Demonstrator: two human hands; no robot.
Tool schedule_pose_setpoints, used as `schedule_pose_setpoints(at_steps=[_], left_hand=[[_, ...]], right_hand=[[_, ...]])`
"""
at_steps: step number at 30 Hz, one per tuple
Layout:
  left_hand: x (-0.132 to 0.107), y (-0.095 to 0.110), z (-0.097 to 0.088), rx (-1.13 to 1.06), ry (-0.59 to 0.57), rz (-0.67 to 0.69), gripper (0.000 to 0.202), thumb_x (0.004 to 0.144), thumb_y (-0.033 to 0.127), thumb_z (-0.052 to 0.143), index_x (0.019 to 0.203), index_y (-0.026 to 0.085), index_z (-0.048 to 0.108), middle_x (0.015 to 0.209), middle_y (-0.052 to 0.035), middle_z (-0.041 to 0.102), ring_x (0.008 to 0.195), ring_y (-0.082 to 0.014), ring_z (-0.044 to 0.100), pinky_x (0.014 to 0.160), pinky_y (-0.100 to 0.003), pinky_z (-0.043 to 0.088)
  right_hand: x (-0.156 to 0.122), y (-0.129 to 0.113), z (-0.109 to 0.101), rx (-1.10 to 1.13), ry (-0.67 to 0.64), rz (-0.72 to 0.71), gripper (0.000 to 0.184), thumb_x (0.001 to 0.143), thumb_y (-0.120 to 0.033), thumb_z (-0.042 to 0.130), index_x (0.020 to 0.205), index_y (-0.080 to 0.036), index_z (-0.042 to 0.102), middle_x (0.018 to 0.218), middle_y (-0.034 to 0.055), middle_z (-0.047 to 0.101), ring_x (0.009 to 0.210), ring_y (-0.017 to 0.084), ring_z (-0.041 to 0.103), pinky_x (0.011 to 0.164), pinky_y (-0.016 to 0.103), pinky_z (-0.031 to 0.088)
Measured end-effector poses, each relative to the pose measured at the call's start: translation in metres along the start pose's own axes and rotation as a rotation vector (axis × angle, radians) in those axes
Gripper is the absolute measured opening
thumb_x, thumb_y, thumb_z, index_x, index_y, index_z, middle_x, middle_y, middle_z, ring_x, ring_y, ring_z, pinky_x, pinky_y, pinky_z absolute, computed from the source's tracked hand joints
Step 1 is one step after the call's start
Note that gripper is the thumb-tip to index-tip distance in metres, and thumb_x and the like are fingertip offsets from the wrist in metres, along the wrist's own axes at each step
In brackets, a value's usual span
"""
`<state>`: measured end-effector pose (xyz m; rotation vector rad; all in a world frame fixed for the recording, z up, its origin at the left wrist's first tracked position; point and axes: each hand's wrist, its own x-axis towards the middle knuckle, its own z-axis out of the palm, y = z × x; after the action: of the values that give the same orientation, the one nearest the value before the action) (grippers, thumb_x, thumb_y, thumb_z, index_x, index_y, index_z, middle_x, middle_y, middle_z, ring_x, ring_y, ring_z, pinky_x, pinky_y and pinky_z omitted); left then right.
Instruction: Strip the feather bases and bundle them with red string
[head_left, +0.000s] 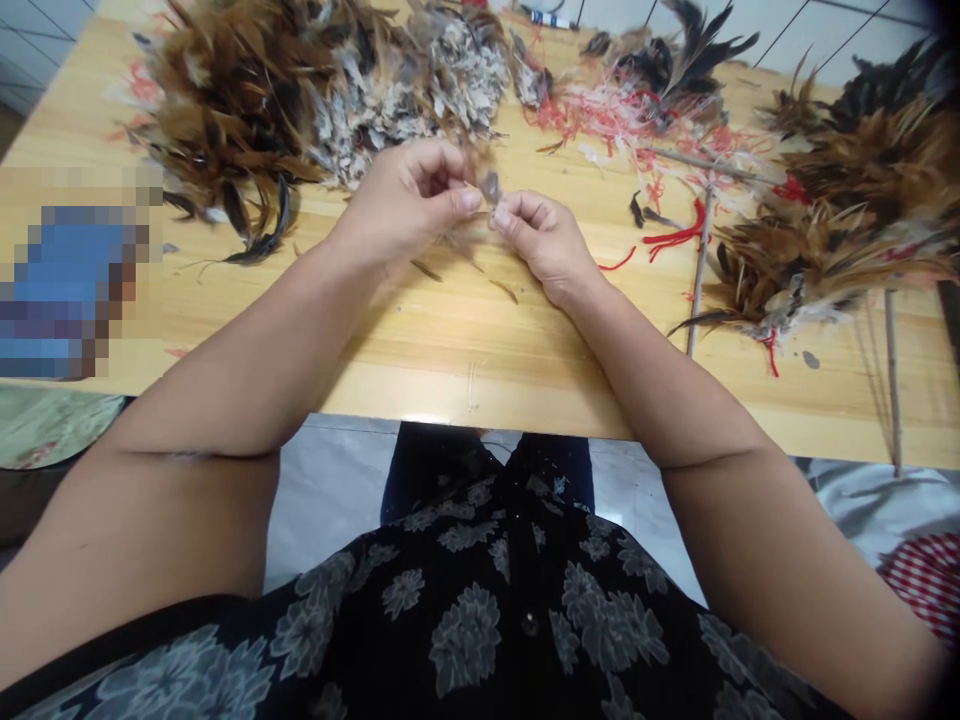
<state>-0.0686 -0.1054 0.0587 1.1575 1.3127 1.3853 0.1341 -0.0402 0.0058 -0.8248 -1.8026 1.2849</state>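
Note:
Over the middle of the wooden table, my left hand (412, 200) and my right hand (546, 238) meet almost fingertip to fingertip. Both are closed in a pinch on a small brownish-grey feather (490, 186), which is blurred and partly hidden by the fingers. Just beyond my left hand lies a large pile of brown and black feathers (232, 90), its grey fluffy quill ends (405, 95) turned toward the middle. A few loose dark feathers (259, 225) rest on the wood left of my left hand. Red strings (679, 235) lie to the right of my right hand.
Tangled pink-red and white strings (592, 110) spread across the back. Feather dusters (795, 260) with thin sticks (701, 265) lie at the right; one stick (892, 390) juts past the table's front edge. A blue pixelated object (71, 285) sits at the left. A marker (553, 20) is at the back.

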Motion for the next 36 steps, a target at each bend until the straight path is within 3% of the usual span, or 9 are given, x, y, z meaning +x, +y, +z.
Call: schedule_pose_setpoints(at_steps=[5, 10, 16, 19, 21, 25, 28, 31, 36], left_hand=[[0.015, -0.002, -0.037, 0.376, -0.147, 0.135, 0.049, 0.070, -0.006, 0.106, 0.087, 0.033, 0.082, 0.087, -0.0026, 0.068, 0.112, -0.0350, 0.058, 0.133, -0.046, 0.049], [0.030, -0.023, -0.051, 0.521, -0.311, 0.153, 0.036, 0.080, 0.003, 0.095, 0.086, 0.036, 0.083, 0.091, -0.0045, 0.068, 0.120, -0.0375, 0.057, 0.144, -0.048, 0.041], [0.033, -0.030, -0.048, 0.536, -0.324, 0.163, 0.042, 0.079, 0.001, 0.094, 0.076, 0.039, 0.077, 0.088, -0.0080, 0.062, 0.125, -0.0399, 0.056, 0.149, -0.054, 0.038], [0.029, -0.024, -0.042, 0.364, -0.142, 0.094, 0.052, 0.073, -0.007, 0.098, 0.079, 0.038, 0.074, 0.086, -0.0066, 0.063, 0.126, -0.0403, 0.058, 0.144, -0.051, 0.043], [0.024, -0.020, -0.039, 0.322, -0.080, 0.100, 0.049, 0.077, -0.002, 0.106, 0.083, 0.035, 0.074, 0.086, -0.0047, 0.067, 0.118, -0.0381, 0.059, 0.135, -0.050, 0.049], [0.015, -0.015, -0.029, 0.200, -0.113, 0.119, 0.043, 0.094, 0.027, 0.116, 0.092, 0.030, 0.074, 0.081, -0.0001, 0.068, 0.093, -0.0277, 0.058, 0.105, -0.045, 0.057], [0.010, -0.017, -0.018, 0.078, -0.118, 0.062, 0.049, 0.099, 0.038, 0.117, 0.089, 0.029, 0.069, 0.077, 0.0005, 0.065, 0.080, -0.0229, 0.055, 0.086, -0.042, 0.054], [0.008, -0.020, -0.010, 0.006, -0.131, 0.073, 0.054, 0.098, 0.045, 0.117, 0.084, 0.028, 0.068, 0.082, -0.0019, 0.071, 0.080, -0.0229, 0.058, 0.080, -0.044, 0.054], [0.006, -0.022, -0.002, -0.070, -0.154, 0.040, 0.052, 0.088, 0.045, 0.123, 0.093, 0.029, 0.074, 0.082, -0.0021, 0.076, 0.083, -0.0248, 0.064, 0.083, -0.046, 0.056]], right_hand=[[0.003, 0.003, -0.005, 0.045, 0.019, 0.018, 0.065, 0.111, -0.085, 0.079, 0.094, -0.023, 0.068, 0.092, 0.0008, 0.074, 0.103, 0.021, 0.077, 0.101, 0.042, 0.072], [0.004, 0.006, -0.005, 0.019, 0.048, -0.002, 0.067, 0.113, -0.086, 0.074, 0.092, -0.023, 0.067, 0.090, 0.0000, 0.074, 0.099, 0.019, 0.077, 0.101, 0.042, 0.072], [0.003, 0.004, -0.003, 0.005, 0.071, 0.010, 0.070, 0.108, -0.092, 0.076, 0.091, -0.025, 0.065, 0.086, 0.0005, 0.072, 0.096, 0.020, 0.075, 0.098, 0.040, 0.072], [0.003, 0.005, -0.003, 0.022, 0.057, 0.013, 0.065, 0.110, -0.088, 0.077, 0.094, -0.026, 0.066, 0.089, 0.0012, 0.071, 0.102, 0.022, 0.076, 0.100, 0.041, 0.071], [0.004, 0.007, -0.003, 0.032, 0.049, 0.009, 0.063, 0.111, -0.086, 0.076, 0.096, -0.025, 0.068, 0.092, 0.0017, 0.071, 0.105, 0.023, 0.076, 0.101, 0.041, 0.071], [0.006, 0.016, -0.003, 0.023, 0.066, 0.001, 0.064, 0.113, -0.086, 0.073, 0.099, -0.024, 0.070, 0.095, 0.0018, 0.071, 0.106, 0.022, 0.074, 0.104, 0.043, 0.071], [0.006, 0.021, -0.001, -0.010, 0.086, 0.000, 0.064, 0.114, -0.086, 0.073, 0.100, -0.023, 0.072, 0.095, 0.0021, 0.071, 0.106, 0.022, 0.075, 0.108, 0.046, 0.071], [0.006, 0.022, 0.002, -0.053, 0.089, 0.003, 0.063, 0.113, -0.086, 0.075, 0.103, -0.024, 0.074, 0.099, 0.0029, 0.072, 0.109, 0.024, 0.076, 0.112, 0.048, 0.071], [0.008, 0.025, 0.007, -0.075, 0.105, 0.007, 0.065, 0.113, -0.087, 0.072, 0.103, -0.024, 0.075, 0.096, 0.0020, 0.074, 0.108, 0.025, 0.077, 0.111, 0.048, 0.071]])
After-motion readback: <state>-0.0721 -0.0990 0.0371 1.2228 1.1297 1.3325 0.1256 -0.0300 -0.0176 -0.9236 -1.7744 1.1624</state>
